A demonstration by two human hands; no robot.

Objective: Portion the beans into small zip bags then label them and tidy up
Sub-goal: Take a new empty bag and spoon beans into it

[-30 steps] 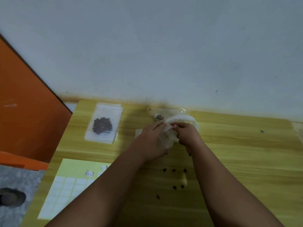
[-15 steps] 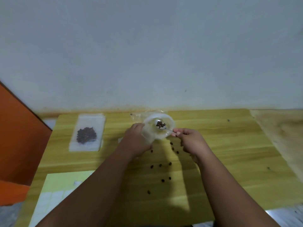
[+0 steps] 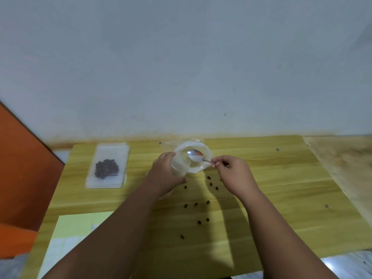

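Both forearms are showing bare up to the frame edge, with no sleeve, and the left hand (image 3: 167,174) and right hand (image 3: 234,174) are wearing nothing.

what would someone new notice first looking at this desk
At the back centre of the yellow wooden table, the left hand tilts a clear plastic cup while the right hand holds a metal spoon in its mouth. Dark loose beans lie scattered just nearer, and a filled small zip bag lies at left.
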